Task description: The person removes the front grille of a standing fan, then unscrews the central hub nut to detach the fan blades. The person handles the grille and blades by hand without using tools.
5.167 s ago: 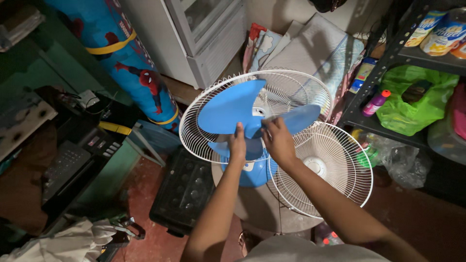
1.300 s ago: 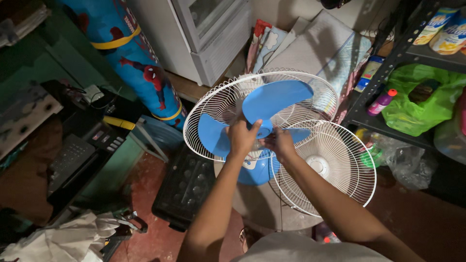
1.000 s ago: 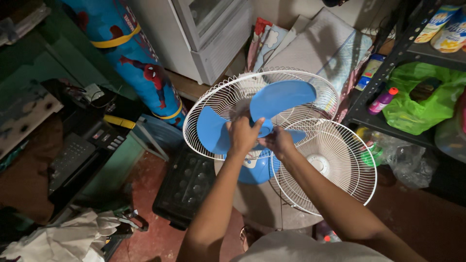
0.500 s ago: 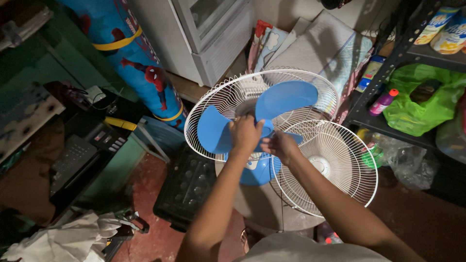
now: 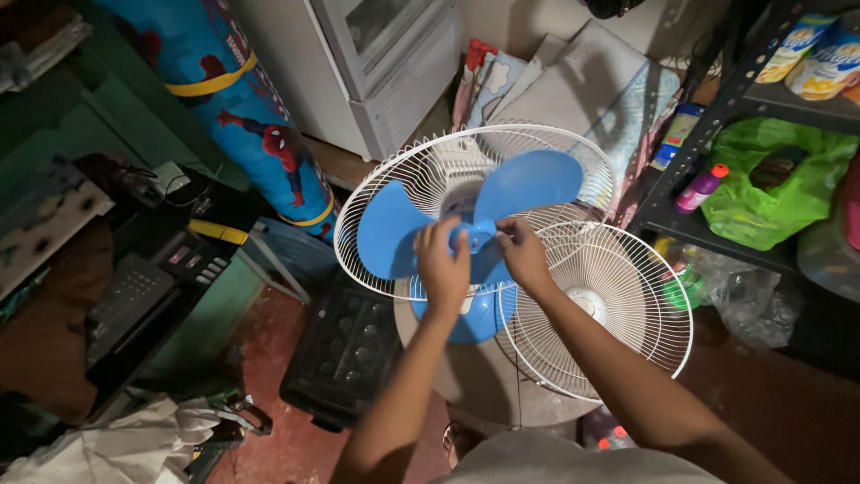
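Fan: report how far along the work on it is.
Done: the front grille is off, lying beside the fan, so the blue blade is bare against the rear grille. In hand: left hand and right hand both grip the blade's hub. Left: the blade sits on its shaft, rear grille mounted.

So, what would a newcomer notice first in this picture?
First the blue fan blade at centre, inside the white rear guard, with the left hand and right hand at its hub. Next the loose front guard leaning at its right, and the blue printed roll standing upper left.
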